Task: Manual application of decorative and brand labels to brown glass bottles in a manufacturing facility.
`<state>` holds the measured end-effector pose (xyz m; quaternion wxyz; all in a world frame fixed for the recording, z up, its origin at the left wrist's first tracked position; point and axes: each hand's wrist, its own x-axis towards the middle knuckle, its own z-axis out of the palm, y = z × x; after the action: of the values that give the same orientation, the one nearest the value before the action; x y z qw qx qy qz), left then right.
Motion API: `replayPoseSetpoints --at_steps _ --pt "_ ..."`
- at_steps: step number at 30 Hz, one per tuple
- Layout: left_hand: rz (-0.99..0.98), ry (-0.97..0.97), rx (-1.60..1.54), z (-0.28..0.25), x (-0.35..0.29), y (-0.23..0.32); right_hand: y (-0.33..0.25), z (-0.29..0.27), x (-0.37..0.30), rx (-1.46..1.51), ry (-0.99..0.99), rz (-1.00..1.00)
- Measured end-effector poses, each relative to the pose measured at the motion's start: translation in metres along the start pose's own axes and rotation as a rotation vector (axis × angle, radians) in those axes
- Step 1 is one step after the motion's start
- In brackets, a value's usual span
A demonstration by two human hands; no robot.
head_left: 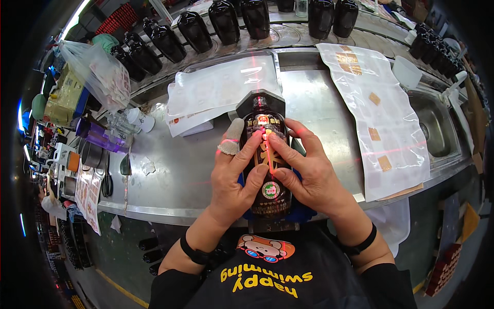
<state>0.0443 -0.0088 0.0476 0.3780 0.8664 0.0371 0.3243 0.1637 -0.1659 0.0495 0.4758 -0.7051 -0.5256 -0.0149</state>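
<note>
A glossy dark bottle (266,154) is being steadied at the centre of the frame, its neck pointing up the frame and its rounded shoulders being backed by an angular grey holder (250,96); its base is being set close to the front edge of a steel counter (188,180). The left hand (225,183) is being kept part-spread, with index fingertip and thumb laid on the bottle's face and one finger being covered by a pale, fabric-like sleeve (232,136). The right hand (318,177) is being spread likewise, index fingertip and thumb being rested on the face; whether anything thin is being pinned beneath cannot be told. A thin red light line is being cast down the bottle. Bare, smooth metal is being left open on both sides of the hands. Beyond, limp translucent sheets (221,87) are being spread at upper centre, and a long, wrinkled glossy sheet (383,123) with square gold pieces is being laid at right, beside a rounded sink (440,129). Along the top, dark bottles (224,23) are being carried on a conveyor (293,37) of overlapping curved plates; at upper left, a crinkled clear bag (100,77) is being seen.
</note>
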Motion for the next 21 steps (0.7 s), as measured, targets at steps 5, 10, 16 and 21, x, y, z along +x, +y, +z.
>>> replayPoseSetpoints --at_steps 5,10,16,21 --pt "0.004 -0.007 0.001 0.000 0.004 0.000 0.000 0.001 0.002 -0.008 0.018 0.009" --pt "0.009 -0.004 -0.020 0.000 0.000 0.000 -0.002 0.001 0.000 -0.004 0.013 -0.001" --pt "0.010 -0.033 -0.097 -0.001 -0.001 -0.005 0.005 -0.002 -0.003 0.078 -0.004 0.046" --pt "0.022 -0.125 -0.190 -0.012 -0.007 -0.011 0.013 -0.009 -0.017 0.171 -0.064 0.097"
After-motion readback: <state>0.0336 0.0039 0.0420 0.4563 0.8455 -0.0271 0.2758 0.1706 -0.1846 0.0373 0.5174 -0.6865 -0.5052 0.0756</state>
